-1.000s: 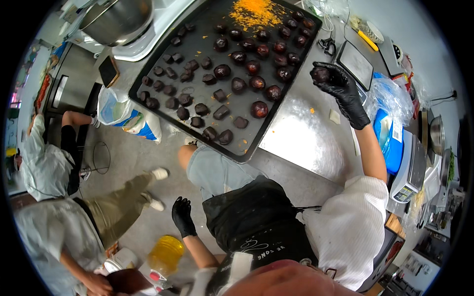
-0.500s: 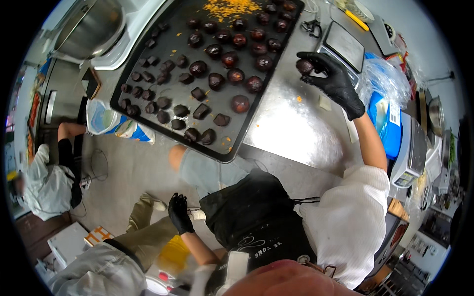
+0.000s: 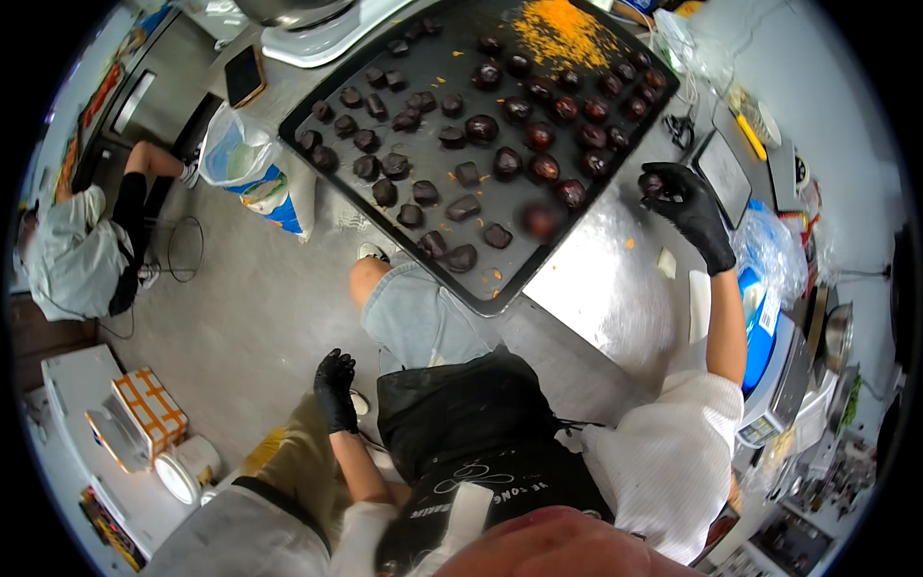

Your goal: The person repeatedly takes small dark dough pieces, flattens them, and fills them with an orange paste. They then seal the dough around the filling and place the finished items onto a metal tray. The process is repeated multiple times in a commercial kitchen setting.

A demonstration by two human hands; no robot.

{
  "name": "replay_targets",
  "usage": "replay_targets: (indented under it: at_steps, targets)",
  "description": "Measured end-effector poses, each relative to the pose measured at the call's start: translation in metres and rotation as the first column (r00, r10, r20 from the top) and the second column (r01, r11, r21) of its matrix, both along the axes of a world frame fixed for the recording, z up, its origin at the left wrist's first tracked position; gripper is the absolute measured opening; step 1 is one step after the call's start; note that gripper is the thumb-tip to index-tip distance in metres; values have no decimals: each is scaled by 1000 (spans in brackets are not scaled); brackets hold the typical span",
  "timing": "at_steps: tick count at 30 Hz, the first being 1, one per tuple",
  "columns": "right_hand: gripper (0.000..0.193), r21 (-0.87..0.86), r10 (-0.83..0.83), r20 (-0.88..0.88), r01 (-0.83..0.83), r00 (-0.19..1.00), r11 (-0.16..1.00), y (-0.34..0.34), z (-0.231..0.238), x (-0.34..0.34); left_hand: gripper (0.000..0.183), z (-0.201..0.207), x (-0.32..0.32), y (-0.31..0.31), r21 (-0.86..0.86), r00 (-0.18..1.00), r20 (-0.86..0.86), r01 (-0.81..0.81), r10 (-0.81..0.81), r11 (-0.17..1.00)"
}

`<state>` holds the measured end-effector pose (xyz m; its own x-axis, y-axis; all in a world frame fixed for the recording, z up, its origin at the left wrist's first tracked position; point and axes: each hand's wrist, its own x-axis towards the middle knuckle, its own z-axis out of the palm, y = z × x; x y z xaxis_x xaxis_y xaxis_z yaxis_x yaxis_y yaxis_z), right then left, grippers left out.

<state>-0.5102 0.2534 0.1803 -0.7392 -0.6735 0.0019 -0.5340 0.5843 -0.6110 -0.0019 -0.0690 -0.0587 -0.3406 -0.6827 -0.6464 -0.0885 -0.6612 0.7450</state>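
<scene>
A large black baking tray [image 3: 497, 304] holds many dark brown chunks [image 3: 463, 208], cut rough, on its left side. Glossy dark reddish balls [image 3: 507, 163] fill its right side. One ball [image 3: 541, 221] near the right rim looks smeared. My right hand [image 3: 687, 207], in a black glove, is past the tray's right edge, its thumb and fingers closed around a dark ball [image 3: 655, 184]. Low at my left side, away from the tray, hangs my gloved left hand [image 3: 335, 387]. Its fingers are loosely bent, with nothing visible in them.
Orange crumbs [image 3: 561, 31] lie heaped at the tray's far end. Right of it are a flat scale [image 3: 723, 175], scissors [image 3: 680, 131], a yellow-handled tool [image 3: 750, 137] and plastic bags [image 3: 774, 240]. A phone [image 3: 245, 76] lies left. Another person [image 3: 250, 529] stands close on my left.
My view has shifted, so the tray appears farther up and right. The right hand still grips a ball. One ball near the tray's right rim has become blurred. The left hand stays low.
</scene>
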Motion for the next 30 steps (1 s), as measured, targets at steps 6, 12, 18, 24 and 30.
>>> replay_targets:
  at_steps: [6,12,18,24,30]
  targets:
    - [47,-140,138,-103,-152,985,978,-104,22,-23,33,2,-11,-8,-4,999,20,-31,31,1000]
    - [45,-67,339,-313,-377,887,924,-248,8,-56,33,9,-18,-11,12,996,-45,-81,81,997]
    - [42,277,373,-344,-286,862,917,-297,-25,-99,29,3,-1,-14,23,987,34,-155,154,988]
    - [39,179,402,-209,-369,892,912,-302,-18,-101,33,-5,3,-25,30,991,14,-134,134,991]
    - [36,225,451,-292,-398,843,889,-307,-21,-102,33,-4,-9,-30,39,993,-13,-114,115,993]
